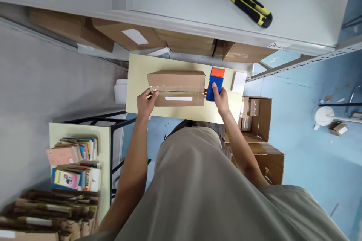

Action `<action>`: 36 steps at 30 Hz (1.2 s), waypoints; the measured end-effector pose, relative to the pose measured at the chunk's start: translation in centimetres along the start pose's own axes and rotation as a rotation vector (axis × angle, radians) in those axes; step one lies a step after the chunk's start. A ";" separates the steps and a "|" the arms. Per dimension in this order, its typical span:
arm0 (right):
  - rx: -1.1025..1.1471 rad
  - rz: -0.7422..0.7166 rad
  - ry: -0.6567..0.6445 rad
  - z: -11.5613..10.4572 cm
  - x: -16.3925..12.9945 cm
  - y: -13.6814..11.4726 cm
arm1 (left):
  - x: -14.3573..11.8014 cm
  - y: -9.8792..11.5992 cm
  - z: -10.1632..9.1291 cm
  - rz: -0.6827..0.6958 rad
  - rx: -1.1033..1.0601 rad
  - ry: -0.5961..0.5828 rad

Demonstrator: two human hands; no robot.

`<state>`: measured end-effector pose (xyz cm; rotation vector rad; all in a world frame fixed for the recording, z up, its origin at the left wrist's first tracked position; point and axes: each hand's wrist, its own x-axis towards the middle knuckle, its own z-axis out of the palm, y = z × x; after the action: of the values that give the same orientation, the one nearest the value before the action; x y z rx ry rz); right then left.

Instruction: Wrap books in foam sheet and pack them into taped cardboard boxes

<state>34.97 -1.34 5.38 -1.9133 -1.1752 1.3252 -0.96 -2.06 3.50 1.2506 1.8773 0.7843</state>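
One seam is what I'm watching — the centre seam of the cardboard box (175, 87) that sits mid-frame on the pale yellow bench (135, 83). My left hand (146, 101) presses down on the box's left end, fingers curled over the edge where a shiny strip of clear tape seems to begin. My right hand (220, 96) is wrapped around the blue-and-orange tape dispenser (215, 83), which sits at the box's right end, touching or just beside it. So both hands are closed on something, neither spread wide.

As I judge it, the flaps are folded shut and a strip of tape appears to run across the seam from left to right, with the dispenser at the far end of that run. What I'd say is left: parting the tape from the roll and pressing the end down. I can't tell whether the tape is already cut.

A white label (178, 98) shows on the box's near side. A white card (239, 81) lies on the bench to the right of the dispenser. A yellow-and-black utility knife (249, 5) rests on the grey shelf (183, 0) at upper right of the frame, well apart from both hands.
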 end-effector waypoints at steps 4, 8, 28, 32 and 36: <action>0.165 -0.025 0.106 2.5 -2.2 1.2 | -1.6 -2.7 -0.1 -0.008 -0.079 0.069; 0.195 0.017 0.103 6.7 -3.2 3.4 | -2.4 -6.5 0.2 -0.119 -0.014 0.221; -0.912 -0.275 -0.320 11.5 -9.5 11.5 | -13.2 -11.1 3.7 0.175 -0.214 -0.115; -1.026 -0.389 -0.388 10.0 -9.9 11.2 | -13.5 -10.2 3.0 0.294 -0.131 -0.195; -1.078 -0.465 -0.448 9.3 -9.9 10.3 | -13.2 -9.5 2.6 0.349 -0.103 -0.242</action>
<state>28.66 -15.49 -1.77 -1.7423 -2.7683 0.9194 -0.06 -17.46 -2.37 1.5542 1.4284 0.8542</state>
